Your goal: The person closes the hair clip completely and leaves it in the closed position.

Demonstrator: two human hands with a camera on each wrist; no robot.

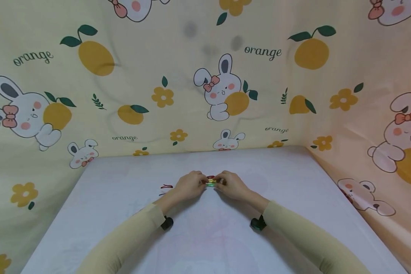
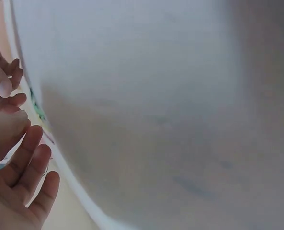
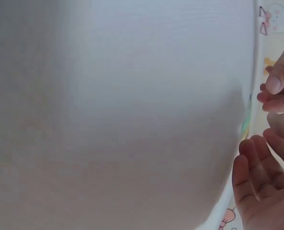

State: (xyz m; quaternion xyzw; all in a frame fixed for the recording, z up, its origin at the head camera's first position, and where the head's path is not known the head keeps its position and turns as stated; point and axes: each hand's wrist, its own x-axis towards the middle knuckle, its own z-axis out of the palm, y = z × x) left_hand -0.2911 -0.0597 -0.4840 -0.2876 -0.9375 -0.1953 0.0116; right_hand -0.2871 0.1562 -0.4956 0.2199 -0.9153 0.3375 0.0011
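On the white table, a small stack of shiny coloured strips (image 1: 211,184) shows red at the back, yellow in the middle and green in front. My left hand (image 1: 191,185) pinches at its left end with bent fingers. From the other side, my right hand (image 1: 233,185) pinches at its right end, the two hands facing each other. The fingertips hide both ends of the strips. In the left wrist view the green strip (image 2: 36,106) appears edge-on beyond the fingers. The other fingers of my right hand (image 3: 264,184) curve loosely in the right wrist view.
Thin red and pale strips (image 1: 166,187) lie on the table (image 1: 205,236) just left of my left hand. A patterned cloth (image 1: 178,64) with rabbits and oranges hangs behind the table and along its sides. Each wrist wears a dark camera (image 1: 258,223).
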